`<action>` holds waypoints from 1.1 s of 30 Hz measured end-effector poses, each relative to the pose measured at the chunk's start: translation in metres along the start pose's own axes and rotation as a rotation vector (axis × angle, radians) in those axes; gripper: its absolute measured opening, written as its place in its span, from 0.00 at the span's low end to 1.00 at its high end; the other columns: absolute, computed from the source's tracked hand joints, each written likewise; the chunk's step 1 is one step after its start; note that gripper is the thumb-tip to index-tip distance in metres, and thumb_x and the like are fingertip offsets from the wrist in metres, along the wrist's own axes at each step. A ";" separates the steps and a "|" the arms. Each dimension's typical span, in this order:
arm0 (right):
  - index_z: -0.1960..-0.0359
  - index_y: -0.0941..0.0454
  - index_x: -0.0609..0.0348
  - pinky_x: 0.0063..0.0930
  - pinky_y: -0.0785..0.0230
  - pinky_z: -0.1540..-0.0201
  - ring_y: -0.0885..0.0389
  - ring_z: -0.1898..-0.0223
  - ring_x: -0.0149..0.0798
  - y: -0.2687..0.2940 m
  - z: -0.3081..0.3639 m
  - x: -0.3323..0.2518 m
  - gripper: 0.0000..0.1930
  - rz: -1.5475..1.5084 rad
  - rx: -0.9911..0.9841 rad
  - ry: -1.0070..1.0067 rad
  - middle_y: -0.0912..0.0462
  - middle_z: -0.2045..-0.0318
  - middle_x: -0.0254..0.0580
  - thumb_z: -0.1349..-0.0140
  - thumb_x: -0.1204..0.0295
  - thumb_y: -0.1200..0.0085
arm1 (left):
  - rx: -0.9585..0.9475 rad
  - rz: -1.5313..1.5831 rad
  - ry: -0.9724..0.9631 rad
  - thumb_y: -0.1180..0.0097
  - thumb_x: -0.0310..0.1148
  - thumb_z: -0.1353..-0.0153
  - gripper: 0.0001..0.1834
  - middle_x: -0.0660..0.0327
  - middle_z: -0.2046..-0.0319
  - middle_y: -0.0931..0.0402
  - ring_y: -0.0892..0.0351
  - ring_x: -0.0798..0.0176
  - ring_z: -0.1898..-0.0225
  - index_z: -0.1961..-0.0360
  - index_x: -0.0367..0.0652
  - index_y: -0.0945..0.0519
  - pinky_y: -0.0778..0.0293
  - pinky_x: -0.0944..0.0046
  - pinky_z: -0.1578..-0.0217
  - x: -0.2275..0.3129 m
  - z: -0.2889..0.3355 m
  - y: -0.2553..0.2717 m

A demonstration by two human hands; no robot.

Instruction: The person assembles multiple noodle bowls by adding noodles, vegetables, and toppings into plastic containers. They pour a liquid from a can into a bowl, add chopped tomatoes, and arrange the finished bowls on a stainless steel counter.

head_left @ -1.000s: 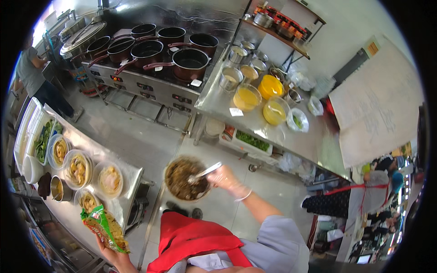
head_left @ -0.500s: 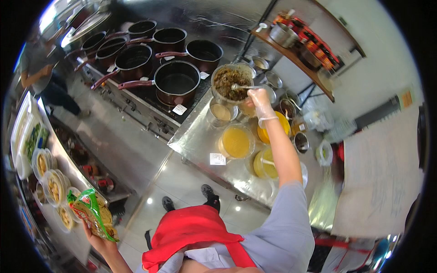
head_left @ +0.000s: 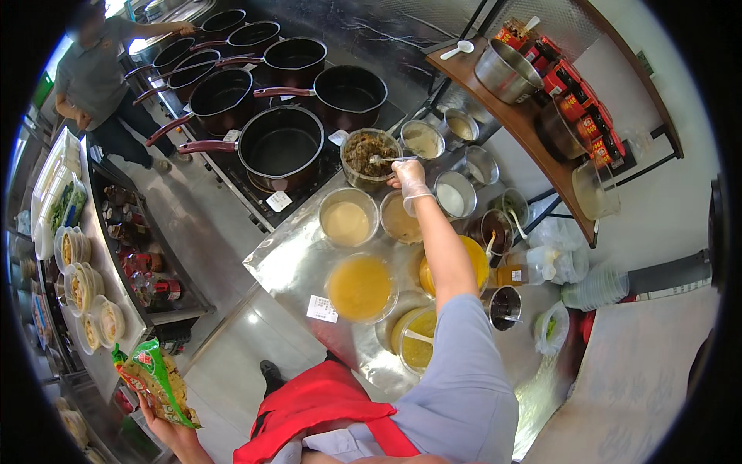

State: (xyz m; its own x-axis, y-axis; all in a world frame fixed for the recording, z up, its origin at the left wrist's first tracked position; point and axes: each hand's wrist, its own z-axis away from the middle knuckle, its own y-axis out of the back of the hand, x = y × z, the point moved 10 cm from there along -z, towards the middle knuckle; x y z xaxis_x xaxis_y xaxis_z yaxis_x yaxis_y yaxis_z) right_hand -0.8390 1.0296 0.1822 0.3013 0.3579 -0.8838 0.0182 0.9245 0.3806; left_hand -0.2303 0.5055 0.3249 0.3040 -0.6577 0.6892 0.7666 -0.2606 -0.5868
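My right hand [head_left: 408, 178], in a clear plastic glove, is closed round the handle of a metal spoon [head_left: 379, 159]. The spoon's bowl end rests in dark brown chopped food [head_left: 366, 143] inside a round tub [head_left: 362, 182] at the table's far corner. Down at the lower left, my left hand [head_left: 164, 433] grips a green and clear food packet [head_left: 160, 380] with yellowish contents. Close to my right forearm stand a tub of pale sauce [head_left: 345, 217], a tub of light brown sauce [head_left: 399, 219] and a tub of white contents [head_left: 450, 198].
Several dark saucepans [head_left: 280, 147] crowd the stove at the back left. Tubs of yellow liquid [head_left: 359, 288] cover the metal table [head_left: 282, 259]. A wooden shelf [head_left: 495, 104] juts out at right. Food bowls [head_left: 83, 286] line the left counter; a person [head_left: 104, 69] stands behind it.
The view has shifted, with the table and its tubs now larger. My right hand has stayed with the spoon at the brown food; my left still grips the packet. The other person's arm now stretches toward the pans.
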 end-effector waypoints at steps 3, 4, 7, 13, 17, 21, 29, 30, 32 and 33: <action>0.68 0.19 0.69 0.31 0.22 0.75 0.14 0.78 0.39 0.007 -0.017 0.019 0.12 0.098 0.005 -0.007 0.16 0.75 0.46 0.43 0.68 0.44 | 0.073 0.005 -0.038 0.57 0.42 0.29 0.22 0.54 0.45 0.24 0.22 0.52 0.48 0.41 0.39 0.29 0.23 0.54 0.49 -0.006 0.011 0.012; 0.68 0.18 0.66 0.30 0.22 0.75 0.15 0.78 0.38 0.010 -0.021 0.029 0.11 0.051 0.005 0.002 0.16 0.73 0.46 0.44 0.69 0.45 | 0.034 0.016 -0.043 0.57 0.42 0.29 0.22 0.53 0.46 0.24 0.21 0.52 0.49 0.42 0.39 0.28 0.22 0.54 0.50 -0.008 0.015 0.009; 0.64 0.18 0.64 0.37 0.22 0.62 0.14 0.67 0.46 0.022 -0.045 0.053 0.16 0.335 -0.006 -0.028 0.15 0.67 0.52 0.47 0.62 0.43 | 0.095 0.042 -0.015 0.58 0.42 0.29 0.22 0.52 0.45 0.25 0.22 0.52 0.48 0.40 0.39 0.29 0.23 0.54 0.48 -0.014 0.025 0.008; 0.65 0.17 0.61 0.44 0.31 0.63 0.21 0.68 0.47 0.030 0.041 -0.036 0.18 0.789 -0.114 0.315 0.17 0.67 0.54 0.41 0.57 0.48 | -0.039 0.140 0.025 0.55 0.38 0.31 0.23 0.48 0.43 0.28 0.25 0.50 0.44 0.39 0.36 0.31 0.29 0.50 0.42 -0.016 0.030 0.006; 0.50 0.23 0.68 0.40 0.30 0.51 0.19 0.55 0.51 -0.044 0.198 -0.204 0.24 1.112 -0.009 0.589 0.17 0.56 0.57 0.39 0.58 0.45 | 0.077 0.416 0.060 0.54 0.42 0.32 0.21 0.52 0.49 0.23 0.22 0.51 0.51 0.45 0.39 0.27 0.27 0.49 0.46 -0.006 0.015 0.068; 0.45 0.23 0.60 0.28 0.25 0.55 0.18 0.56 0.34 -0.251 0.472 -0.280 0.21 0.546 -0.584 1.167 0.19 0.49 0.46 0.41 0.81 0.48 | -0.035 0.586 0.155 0.55 0.44 0.32 0.24 0.52 0.46 0.25 0.24 0.49 0.45 0.42 0.40 0.28 0.30 0.48 0.42 0.033 0.014 0.124; 0.54 0.17 0.45 0.31 0.21 0.57 0.18 0.53 0.49 -0.689 1.017 -0.153 0.26 0.169 -1.802 1.374 0.23 0.43 0.47 0.56 0.87 0.46 | -0.055 0.793 0.327 0.54 0.43 0.32 0.26 0.53 0.41 0.29 0.28 0.52 0.41 0.36 0.43 0.34 0.33 0.47 0.40 0.197 0.013 0.461; 0.57 0.16 0.46 0.31 0.21 0.57 0.17 0.54 0.49 -0.731 1.059 -0.145 0.24 0.080 -1.825 1.401 0.21 0.46 0.46 0.55 0.86 0.45 | -0.065 0.730 0.255 0.55 0.44 0.32 0.26 0.54 0.41 0.29 0.28 0.52 0.41 0.36 0.43 0.34 0.33 0.47 0.40 0.228 0.002 0.511; 0.59 0.16 0.49 0.30 0.22 0.57 0.17 0.54 0.48 -0.803 1.111 -0.131 0.21 0.077 -1.823 1.386 0.19 0.49 0.45 0.54 0.85 0.44 | 0.003 0.594 0.170 0.55 0.45 0.32 0.27 0.54 0.41 0.28 0.28 0.52 0.41 0.36 0.44 0.34 0.33 0.47 0.40 0.266 -0.017 0.585; 0.60 0.16 0.50 0.30 0.22 0.57 0.16 0.55 0.48 -0.830 1.130 -0.125 0.19 0.073 -1.803 1.382 0.18 0.51 0.45 0.54 0.84 0.43 | 0.037 0.616 0.268 0.54 0.48 0.33 0.28 0.56 0.41 0.28 0.27 0.54 0.42 0.36 0.45 0.33 0.32 0.48 0.41 0.276 -0.024 0.622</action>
State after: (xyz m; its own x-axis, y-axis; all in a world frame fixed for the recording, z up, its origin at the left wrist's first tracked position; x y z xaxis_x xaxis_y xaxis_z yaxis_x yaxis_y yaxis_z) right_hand 0.1859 0.0699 0.2842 -0.3787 -0.5056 -0.7752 -0.7941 -0.2527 0.5528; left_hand 0.3170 0.1449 0.1402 0.5444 -0.8327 0.1011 0.5185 0.2393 -0.8209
